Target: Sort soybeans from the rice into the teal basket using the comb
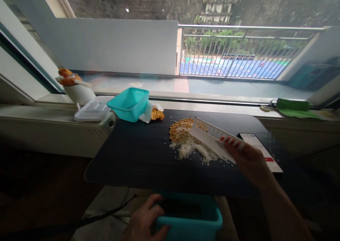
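Observation:
My right hand (245, 159) is closed on a white plastic panel (209, 138) with a row of slots along its upper edge. The panel stands tilted on the dark table against a heap of white rice grains (190, 147), partly hiding it. Yellow kernels (176, 129), either soybeans or corn, lie mixed with the rice on the far side, some showing through the slots. Below the near table edge, my left hand (147, 218) grips the left rim of a teal plastic bin (195, 223); the bin's inside is too dark to make out.
A second teal basket (129, 104) stands at the table's far left, beside a crumpled tissue and an orange-yellow wad (157, 114). A phone (261, 152) lies at the right, under my right wrist. A clear lid (92, 109) rests on the radiator. Green cloth (294, 108) lies on the sill.

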Tool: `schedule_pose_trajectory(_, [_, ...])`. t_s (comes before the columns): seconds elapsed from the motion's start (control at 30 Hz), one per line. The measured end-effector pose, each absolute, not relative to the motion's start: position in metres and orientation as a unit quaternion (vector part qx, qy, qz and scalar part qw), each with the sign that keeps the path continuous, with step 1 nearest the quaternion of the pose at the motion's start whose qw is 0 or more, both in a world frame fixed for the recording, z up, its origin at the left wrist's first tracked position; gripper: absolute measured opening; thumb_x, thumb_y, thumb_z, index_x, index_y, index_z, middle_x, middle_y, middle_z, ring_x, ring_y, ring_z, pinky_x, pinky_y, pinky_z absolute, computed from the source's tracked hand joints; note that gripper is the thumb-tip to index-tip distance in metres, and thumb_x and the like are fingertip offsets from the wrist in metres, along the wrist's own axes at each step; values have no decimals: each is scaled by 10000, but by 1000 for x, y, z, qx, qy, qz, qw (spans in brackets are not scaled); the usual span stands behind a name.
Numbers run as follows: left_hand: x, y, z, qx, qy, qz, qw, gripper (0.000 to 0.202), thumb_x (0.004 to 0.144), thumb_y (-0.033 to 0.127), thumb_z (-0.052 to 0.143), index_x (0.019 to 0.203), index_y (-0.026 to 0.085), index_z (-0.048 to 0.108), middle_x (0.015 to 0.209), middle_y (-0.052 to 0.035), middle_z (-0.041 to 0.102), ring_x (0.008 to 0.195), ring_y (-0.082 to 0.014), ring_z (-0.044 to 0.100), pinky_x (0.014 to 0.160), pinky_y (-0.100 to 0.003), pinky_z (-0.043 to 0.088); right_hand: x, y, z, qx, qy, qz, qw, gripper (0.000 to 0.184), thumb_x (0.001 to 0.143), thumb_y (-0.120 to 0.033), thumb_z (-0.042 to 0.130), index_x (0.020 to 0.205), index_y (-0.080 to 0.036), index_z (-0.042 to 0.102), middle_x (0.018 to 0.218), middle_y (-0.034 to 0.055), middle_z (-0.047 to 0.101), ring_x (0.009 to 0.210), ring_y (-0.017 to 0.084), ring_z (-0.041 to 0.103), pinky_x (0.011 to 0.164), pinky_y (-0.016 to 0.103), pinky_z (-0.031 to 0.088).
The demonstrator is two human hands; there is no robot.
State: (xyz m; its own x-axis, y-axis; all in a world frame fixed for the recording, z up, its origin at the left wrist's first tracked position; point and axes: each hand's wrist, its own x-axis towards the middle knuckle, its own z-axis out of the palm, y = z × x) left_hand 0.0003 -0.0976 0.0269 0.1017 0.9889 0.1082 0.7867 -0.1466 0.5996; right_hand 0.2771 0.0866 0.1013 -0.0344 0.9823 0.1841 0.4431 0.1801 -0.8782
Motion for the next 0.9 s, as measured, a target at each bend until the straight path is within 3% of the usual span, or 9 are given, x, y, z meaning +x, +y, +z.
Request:
schedule_pose_trajectory(0.33, [31, -81, 34, 746, 572, 224, 258, 155, 665, 121, 704, 718, 226, 604, 1103, -17, 695, 850, -166, 725, 741, -191, 550, 323, 79, 94, -561, -608, 360, 431, 414, 749, -549, 706, 977, -212, 778, 987, 73, 785, 961, 304, 708, 855, 407, 559])
schedule_pose_trajectory(0.57, [35, -78, 41, 726, 593, 222, 269, 126, 693, 109, 650, 706, 228, 608, 1119, -17, 685, 821, -162, 719, 708, -196, 539, 316, 86, 90, -538, -596, 416, 427, 467, 719, -570, 724, 964, -177, 778, 930, 86, 790, 906, 305, 720, 803, 426, 576])
schedule_pose_trajectory(0.9, [32, -80, 40, 707, 612, 216, 281, 125, 707, 106, 647, 719, 229, 622, 1144, -18, 674, 842, -166, 717, 731, -209, 534, 311, 72, 100, -513, -619, 456, 382, 395, 762, -536, 707, 955, -201, 785, 932, 68, 791, 886, 283, 725, 798, 384, 590])
